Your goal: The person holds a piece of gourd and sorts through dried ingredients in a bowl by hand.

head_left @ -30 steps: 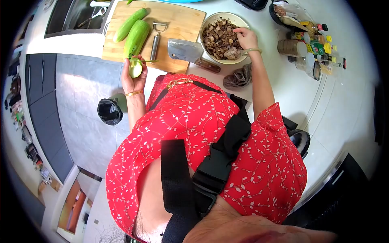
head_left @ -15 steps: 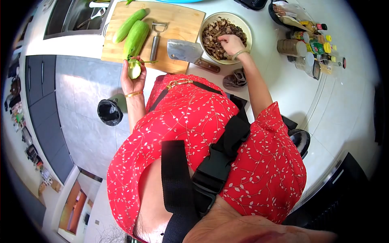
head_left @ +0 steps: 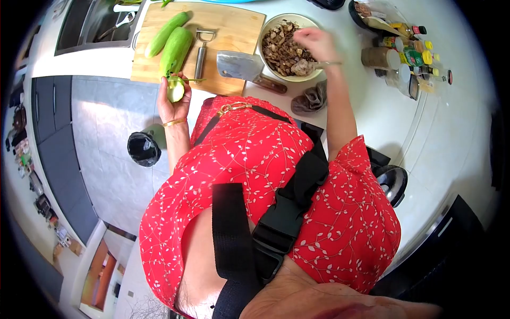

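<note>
I note the left hand [head_left: 176, 109] gripping the squash piece [head_left: 175, 92] beside the board [head_left: 234, 29]: likely light, firm, slick where cut; best held round its outside. Right hand [head_left: 317, 45], over the bowl [head_left: 303, 20]: blurred, grip indeterminable.

The right hand [head_left: 316, 44], smeared by blur, hides part of the bowl's [head_left: 304, 19] rim; it may be empty, though that is unclear. The cut vegetable [head_left: 176, 91] covers part of the left hand [head_left: 173, 109]. The top edge crops the sink [head_left: 79, 33] and a blue object [head_left: 228, 1]. Lettering on the bottles [head_left: 411, 57] is too small to read.
</note>
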The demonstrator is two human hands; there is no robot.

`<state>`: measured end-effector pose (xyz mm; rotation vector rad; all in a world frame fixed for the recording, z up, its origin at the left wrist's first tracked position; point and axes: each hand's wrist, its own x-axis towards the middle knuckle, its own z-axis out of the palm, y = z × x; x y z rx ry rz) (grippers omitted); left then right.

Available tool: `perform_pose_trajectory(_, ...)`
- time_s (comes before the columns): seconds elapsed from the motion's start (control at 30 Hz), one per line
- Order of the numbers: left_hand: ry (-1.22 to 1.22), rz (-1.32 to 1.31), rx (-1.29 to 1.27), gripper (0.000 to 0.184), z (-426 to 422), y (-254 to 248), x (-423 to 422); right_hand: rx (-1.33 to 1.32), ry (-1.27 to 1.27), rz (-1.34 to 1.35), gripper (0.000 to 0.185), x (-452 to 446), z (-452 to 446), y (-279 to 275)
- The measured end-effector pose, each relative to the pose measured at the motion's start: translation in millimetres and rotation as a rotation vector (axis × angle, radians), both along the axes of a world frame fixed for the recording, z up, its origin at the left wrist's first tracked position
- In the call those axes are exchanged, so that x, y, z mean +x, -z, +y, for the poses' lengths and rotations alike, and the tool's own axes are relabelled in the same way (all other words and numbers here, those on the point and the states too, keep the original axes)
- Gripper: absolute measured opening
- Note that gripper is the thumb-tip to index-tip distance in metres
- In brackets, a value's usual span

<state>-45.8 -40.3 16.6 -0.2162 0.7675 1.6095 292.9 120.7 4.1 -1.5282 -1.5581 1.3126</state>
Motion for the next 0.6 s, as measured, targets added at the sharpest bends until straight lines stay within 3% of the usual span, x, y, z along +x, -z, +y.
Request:
perform_pose_trajectory(0.03,0.012,0.005,-0.001,0.029,-1,-1,0,0.091,-0.162,-0.477,0.021,2,-2,22)
perform_pose_trajectory(0.07,0.019,0.010,0.005,0.030,-1,-2,0,0.133,-0.157,-0.704,0.022,-5,-13,10)
perform_pose_trajectory(0.13,-0.007,0.013,0.026,0.031,3,-1,1,0.032,-0.050,-0.359,0.020,7,-12,35)
perform_pose_trajectory(0.2,-0.021,0.014,0.017,0.034,-2,1,-2,0.064,0.065,-0.365,0.019,15,-14,31)
perform_pose_trajectory(0.6,0.008,0.036,-0.006,0.030,2,-3,0,0.077,-0.182,-0.707,0.024,7,-3,45)
